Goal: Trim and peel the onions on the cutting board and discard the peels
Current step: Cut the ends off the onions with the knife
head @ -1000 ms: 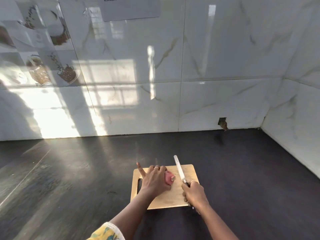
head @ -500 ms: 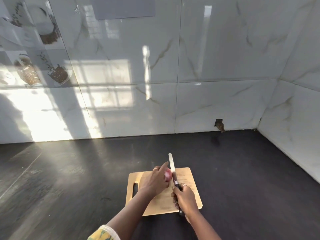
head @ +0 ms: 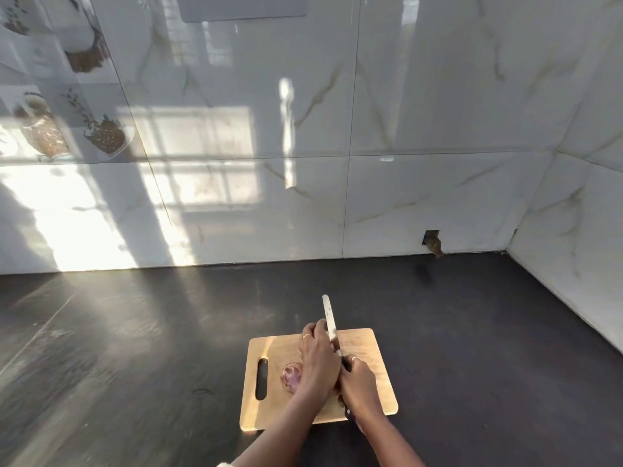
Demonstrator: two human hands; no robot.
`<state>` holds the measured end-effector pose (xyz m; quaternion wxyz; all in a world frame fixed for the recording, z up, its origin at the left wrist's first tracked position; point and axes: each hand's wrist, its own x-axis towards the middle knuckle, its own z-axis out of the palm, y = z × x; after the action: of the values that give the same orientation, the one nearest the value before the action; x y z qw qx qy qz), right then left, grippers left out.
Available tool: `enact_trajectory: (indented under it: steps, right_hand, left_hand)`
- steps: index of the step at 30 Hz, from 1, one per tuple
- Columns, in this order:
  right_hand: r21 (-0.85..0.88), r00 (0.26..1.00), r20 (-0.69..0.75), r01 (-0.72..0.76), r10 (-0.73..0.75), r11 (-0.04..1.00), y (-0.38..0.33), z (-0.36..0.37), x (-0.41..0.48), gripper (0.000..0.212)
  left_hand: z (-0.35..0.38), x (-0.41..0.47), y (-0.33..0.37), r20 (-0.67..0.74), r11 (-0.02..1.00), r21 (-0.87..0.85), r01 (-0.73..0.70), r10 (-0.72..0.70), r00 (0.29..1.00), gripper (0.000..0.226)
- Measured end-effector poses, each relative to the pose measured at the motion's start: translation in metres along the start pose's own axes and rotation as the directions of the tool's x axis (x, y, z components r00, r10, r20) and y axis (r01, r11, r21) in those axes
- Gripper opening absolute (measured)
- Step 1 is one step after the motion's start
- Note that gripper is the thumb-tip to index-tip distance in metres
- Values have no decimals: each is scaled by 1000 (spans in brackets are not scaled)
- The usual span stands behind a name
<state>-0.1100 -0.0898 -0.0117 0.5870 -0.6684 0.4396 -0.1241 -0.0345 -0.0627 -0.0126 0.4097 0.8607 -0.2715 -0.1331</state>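
**Wooden board, purple onion and knife on the dark table**

Dark and faintly streaked, the table (head: 135, 332) was lit by a patch of sun at its left and backed by a white marbled wall (head: 438, 129). The cutting board (head: 371, 345) was laid flat on it, with the slot handle (head: 262, 379) turned to the left. Just right of the slot, a purple onion (head: 290, 375) was seen on the board, partly covered by the heel of the left hand (head: 318, 362). That hand was arched over the board, its fingers (head: 312, 333) curved down beside the blade. Whether anything was gripped beneath them could not be told. The knife (head: 329, 318) was pointed away from the person, its pale blade set close against the left hand's right side. Its dark handle was wrapped by the curled fingers of the right hand (head: 359, 382). Farther right, a small hole (head: 432, 241) was seen at the foot of the wall.
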Motion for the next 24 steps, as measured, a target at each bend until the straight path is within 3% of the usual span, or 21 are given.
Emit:
enact_trajectory:
  steps: [5, 9, 13, 20, 24]
  right_hand:
    - [-16, 998, -16, 62, -62, 998, -5, 1, -1, 21]
    - [-136, 992, -22, 121, -125, 983, -6, 3, -1, 19]
    - [-201, 995, -25, 94, -101, 975, -6, 2, -7, 22]
    - [-312, 998, -18, 49, -58, 949, -6, -4, -17, 27]
    - [-348, 999, 1, 48, -50, 936, -7, -4, -20, 26]
  left_hand:
    - [-5, 1, -12, 4, 994, -104, -40, 41, 999, 45]
    - [-5, 4, -18, 41, 991, -126, -54, 60, 997, 41]
    - [-1, 5, -20, 40, 983, -178, -51, 59, 997, 43]
    - [7, 5, -23, -57, 955, -292, -46, 31, 998, 25]
    - [0, 5, -23, -36, 925, -376, -59, 48, 998, 31]
